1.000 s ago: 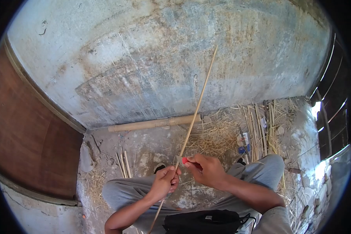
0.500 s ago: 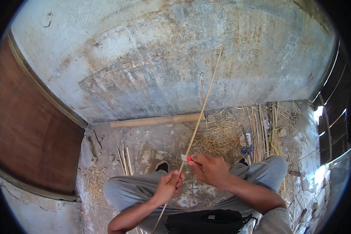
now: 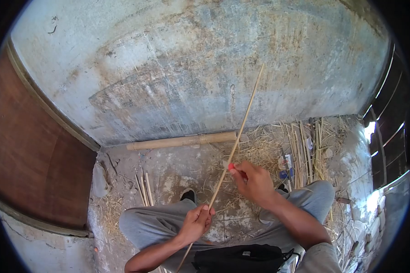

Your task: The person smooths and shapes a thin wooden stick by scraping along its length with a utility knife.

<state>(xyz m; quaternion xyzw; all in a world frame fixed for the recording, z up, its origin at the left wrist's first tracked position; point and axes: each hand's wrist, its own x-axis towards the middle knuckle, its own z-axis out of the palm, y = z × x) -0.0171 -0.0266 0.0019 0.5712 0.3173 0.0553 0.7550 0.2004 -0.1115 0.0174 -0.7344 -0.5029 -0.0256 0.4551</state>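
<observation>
A long thin bamboo stick [image 3: 245, 117] slants up from my lap towards the wall. My left hand [image 3: 197, 224] is closed round its lower part, and the lower end runs back past my left forearm. In my right hand [image 3: 255, 183] is a small knife with a red handle [image 3: 231, 167], gripped between thumb and fingers. Its short pale blade [image 3: 225, 164] lies at the stick, a good way above my left hand. Whether the edge touches the wood cannot be made out.
A thick bamboo pole [image 3: 182, 141] lies along the foot of the stained wall [image 3: 177, 73]. Pale shavings [image 3: 259, 154] heap on the floor beyond my right hand. Split sticks [image 3: 300, 152] lie at the right, others [image 3: 144, 189] by my left knee. A brown door panel [image 3: 41, 141] stands left.
My right hand has moved the knife up along the stick, away from my left hand. The left hand keeps its grip, and the stick's far end has shifted slightly right.
</observation>
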